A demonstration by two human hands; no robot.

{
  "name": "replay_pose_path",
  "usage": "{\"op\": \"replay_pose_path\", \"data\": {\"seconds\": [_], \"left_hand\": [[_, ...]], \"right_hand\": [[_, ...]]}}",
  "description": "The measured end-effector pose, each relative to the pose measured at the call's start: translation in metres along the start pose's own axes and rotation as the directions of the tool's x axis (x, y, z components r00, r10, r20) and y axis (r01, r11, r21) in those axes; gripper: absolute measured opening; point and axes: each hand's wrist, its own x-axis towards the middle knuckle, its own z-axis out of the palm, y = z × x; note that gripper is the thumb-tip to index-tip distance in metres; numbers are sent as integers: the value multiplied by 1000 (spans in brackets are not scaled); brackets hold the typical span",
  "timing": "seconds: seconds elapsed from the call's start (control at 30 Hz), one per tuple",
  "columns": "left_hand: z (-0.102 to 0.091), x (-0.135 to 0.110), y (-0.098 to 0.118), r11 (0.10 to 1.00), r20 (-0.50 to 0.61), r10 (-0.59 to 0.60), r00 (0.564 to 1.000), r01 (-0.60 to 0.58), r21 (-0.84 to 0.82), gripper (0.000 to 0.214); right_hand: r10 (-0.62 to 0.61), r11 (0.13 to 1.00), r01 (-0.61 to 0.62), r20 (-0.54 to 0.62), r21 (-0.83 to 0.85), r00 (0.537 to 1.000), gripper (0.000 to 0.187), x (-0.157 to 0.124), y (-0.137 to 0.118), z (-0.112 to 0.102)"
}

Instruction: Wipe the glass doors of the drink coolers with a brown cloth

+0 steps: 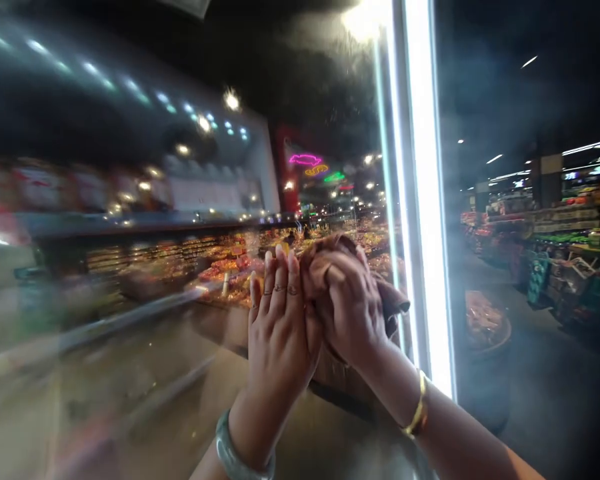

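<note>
Supermarket, stacked produce displays [570, 233], neon signs [305, 160], lit glass door frame [425, 200]

No legible text or numbers; neon signs [306, 160] too blurred to read

Position: worn on the person's head, at head height.
Direction: forward and slightly down, facing a glass pane [180, 167] and its lit frame [425, 200].
Nearness: very close (the left hand [280, 327] and right hand [347, 307] fill the centre).
Right edge: a shop aisle [530, 313], farther off.
</note>
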Motion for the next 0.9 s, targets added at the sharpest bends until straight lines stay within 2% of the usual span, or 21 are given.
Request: {"op": "replay_pose_path", "data": {"seconds": [0.07,0.13,0.2,0.27,0.3,0.37,0.43,0.5,0.6,0.67,0.73,0.8,0.83,0.9], "left_hand": [[0,2,-4,1000,-2,20,1000,-20,0,72],[0,2,-5,999,14,52,999,-52,15,73],[-1,5,-5,997,24,67,997,-68,29,73],[-2,16,-4,998,12,48,999,-49,43,73],[-3,24,-4,998,6,34,999,-34,55,73],[-5,42,-7,996,-12,2,1000,0,86,73],[-6,57,-12,993,-30,-6,1000,9,116,71],[-6,64,-17,990,-37,13,999,-8,143,71],[-4,66,-22,983,-18,62,998,-58,175,72],[-2,68,-22,979,-1,82,997,-80,188,73],[-2,77,-20,977,-4,83,997,-80,199,73],[-1,91,-19,976,-22,76,997,-70,206,70],[-1,97,-20,976,-32,73,997,-65,208,70],[-2,106,-24,976,-49,72,996,-60,212,68]], "right_hand": [[-123,992,123,66,-10,990,36,-12,6,-4],[-152,986,156,68,-52,986,36,-18,23,-11],[-77,992,76,-8,-105,997,35,-6,40,-16],[37,990,-50,-107,-128,994,38,22,49,-13],[80,988,-96,-136,-120,988,41,38,49,-9],[99,989,-114,-143,-96,985,41,63,41,1],[14,997,-19,-73,-68,997,37,70,30,7],[-126,991,127,30,-38,992,35,59,25,6],[-250,966,255,97,-37,963,38,42,40,-4],[-212,973,216,47,-86,976,39,48,54,-7],[-109,986,103,-40,-132,993,40,71,61,-2],[-19,990,3,-110,-140,994,41,98,58,7],[-3,991,-13,-122,-131,993,41,108,53,12],[-55,994,46,-94,-100,994,41,116,43,16]]}}
